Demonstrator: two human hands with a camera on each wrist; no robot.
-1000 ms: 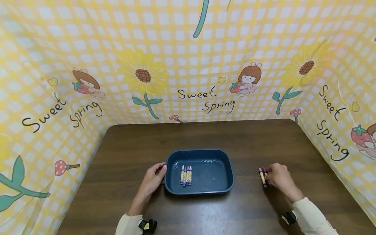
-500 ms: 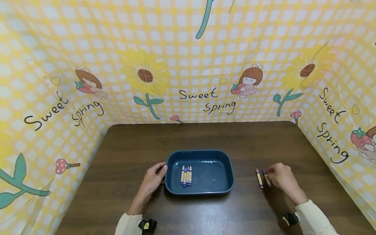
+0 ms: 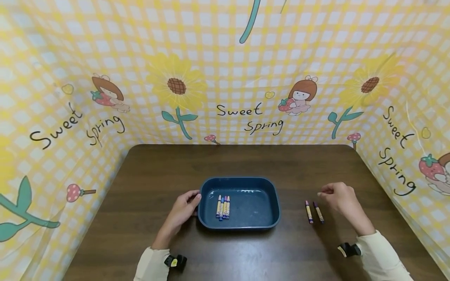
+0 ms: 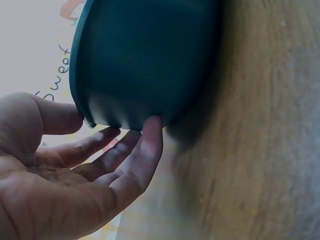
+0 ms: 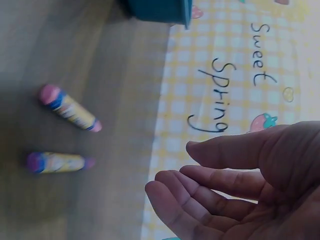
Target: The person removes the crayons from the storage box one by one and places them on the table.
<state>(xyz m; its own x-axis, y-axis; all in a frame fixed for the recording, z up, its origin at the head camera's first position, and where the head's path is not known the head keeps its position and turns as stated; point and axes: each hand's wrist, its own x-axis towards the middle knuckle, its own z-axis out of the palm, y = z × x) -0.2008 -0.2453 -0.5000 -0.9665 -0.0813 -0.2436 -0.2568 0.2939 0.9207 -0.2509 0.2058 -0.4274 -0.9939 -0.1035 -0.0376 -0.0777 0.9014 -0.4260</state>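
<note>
A dark blue tray (image 3: pixel 253 224) stands mid-table with several crayons (image 3: pixel 223 207) side by side in its left part. At its left end, my left hand (image 3: pixel 183 207) holds it, thumb at the rim and fingertips against the outer wall (image 4: pixel 145 60). Two loose crayons lie on the table to the right: a pink one (image 3: pixel 309 212) and a purple one (image 3: pixel 318 212), slightly apart. Above and right of them hovers my right hand (image 3: pixel 342 201), touching neither. In the right wrist view its loosely bent fingers (image 5: pixel 210 197) hold nothing.
The brown wooden table (image 3: pixel 246 160) has a checked yellow-and-white cloth (image 3: pixel 232 78) hanging behind it and at both sides. Bare tabletop lies between the tray and the loose crayons.
The pink crayon has shifted left, away from the purple one. My right hand has let go of the purple crayon and risen up and right. The left hand stays at the tray.
</note>
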